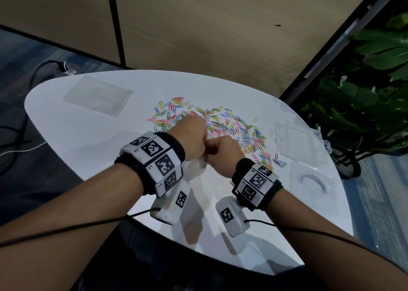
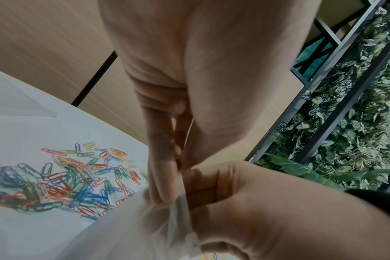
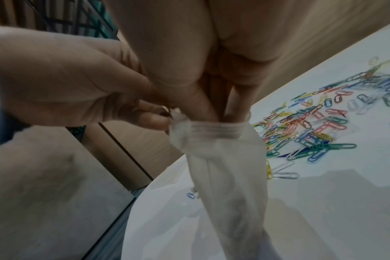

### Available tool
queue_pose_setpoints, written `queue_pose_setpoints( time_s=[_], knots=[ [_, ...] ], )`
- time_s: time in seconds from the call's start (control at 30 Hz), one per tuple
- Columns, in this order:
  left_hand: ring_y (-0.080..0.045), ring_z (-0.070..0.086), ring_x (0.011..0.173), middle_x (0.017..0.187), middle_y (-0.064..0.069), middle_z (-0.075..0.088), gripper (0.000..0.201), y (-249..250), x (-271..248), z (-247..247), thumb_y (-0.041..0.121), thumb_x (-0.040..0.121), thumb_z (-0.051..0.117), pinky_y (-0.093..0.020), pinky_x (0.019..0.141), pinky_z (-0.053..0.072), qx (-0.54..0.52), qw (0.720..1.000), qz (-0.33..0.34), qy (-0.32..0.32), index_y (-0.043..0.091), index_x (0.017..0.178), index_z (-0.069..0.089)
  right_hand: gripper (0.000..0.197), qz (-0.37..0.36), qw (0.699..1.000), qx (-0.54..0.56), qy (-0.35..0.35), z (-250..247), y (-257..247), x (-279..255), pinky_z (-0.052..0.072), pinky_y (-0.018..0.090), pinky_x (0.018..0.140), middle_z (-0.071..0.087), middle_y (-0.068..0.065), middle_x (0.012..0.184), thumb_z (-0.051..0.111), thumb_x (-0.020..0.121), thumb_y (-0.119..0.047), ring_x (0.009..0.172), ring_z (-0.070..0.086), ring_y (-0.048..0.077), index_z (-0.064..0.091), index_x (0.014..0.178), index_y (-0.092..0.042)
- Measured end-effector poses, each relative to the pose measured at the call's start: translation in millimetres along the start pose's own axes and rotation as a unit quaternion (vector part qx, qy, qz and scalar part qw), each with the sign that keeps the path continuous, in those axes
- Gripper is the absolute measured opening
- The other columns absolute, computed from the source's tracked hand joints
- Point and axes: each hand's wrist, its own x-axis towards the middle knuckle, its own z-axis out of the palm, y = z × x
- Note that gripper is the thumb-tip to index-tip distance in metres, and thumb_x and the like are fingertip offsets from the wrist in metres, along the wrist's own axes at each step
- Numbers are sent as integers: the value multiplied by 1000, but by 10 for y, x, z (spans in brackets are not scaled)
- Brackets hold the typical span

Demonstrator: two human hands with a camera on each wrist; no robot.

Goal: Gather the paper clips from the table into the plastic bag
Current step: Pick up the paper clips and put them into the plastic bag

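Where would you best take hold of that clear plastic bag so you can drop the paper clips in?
Probably at the ribbed zip strip along its mouth, from above, one side each. The plastic bag hangs limp below that stiffer rim, so the rim is likely what controls the opening. The left hand and right hand already pinch it there, beside the paper clips.

We seem to be in an office: a rounded white table (image 1: 88,140) stands by wood-grain partition panels (image 1: 198,25) with black frames, blue carpet (image 1: 26,54) with cables (image 1: 37,69) underneath, and leafy plants (image 1: 364,96) past the table's right edge.
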Motion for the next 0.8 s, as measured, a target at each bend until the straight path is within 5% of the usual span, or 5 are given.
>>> queue_pose_setpoints(
  time_s=[0.23, 0.4, 0.57, 0.7, 0.8],
  knots=[
    [-26, 69, 93, 94, -12, 72, 25, 0, -32, -14, -1, 87, 60, -33, 85, 58, -18, 1000, -2, 2, 5, 105, 77, 19, -71, 994, -61, -53, -119, 8, -9, 38, -1, 56, 69, -5, 71, 70, 75, 1, 60, 56, 1, 78, 88, -11],
    [-28, 71, 97, 103, -14, 73, 25, -12, -61, -37, 0, 90, 59, -38, 91, 57, -29, 1000, -1, -4, 3, 108, 76, 23, -87, 993, -3, -77, -214, 42, -6, 57, 20, 73, 75, -2, 76, 72, 68, 3, 65, 66, 2, 78, 82, -15],
    [-30, 70, 98, 101, -15, 73, 23, -1, -67, -40, -1, 89, 58, -38, 91, 57, -24, 1000, 7, -4, 2, 104, 76, 25, -107, 986, 1, -127, -288, 56, -11, 60, 30, 77, 76, -4, 78, 73, 74, 2, 73, 72, 11, 78, 80, -21],
    [-29, 72, 90, 91, -16, 73, 23, -36, -75, -87, -4, 89, 54, -38, 86, 59, -8, 1000, 2, 7, -2, 98, 76, 14, -71, 987, 143, -11, -378, 128, 28, 62, 39, 66, 74, 1, 72, 72, 80, 1, 64, 73, 24, 75, 79, -12],
    [-30, 73, 88, 83, -14, 70, 22, -90, -65, -127, -7, 88, 50, -37, 82, 60, 12, 1000, -17, 3, 1, 73, 65, 23, -48, 996, -28, 72, -464, 497, 208, 60, 37, 83, 76, 0, 95, 60, 90, -6, 83, 73, 16, 76, 93, -22]
  ],
)
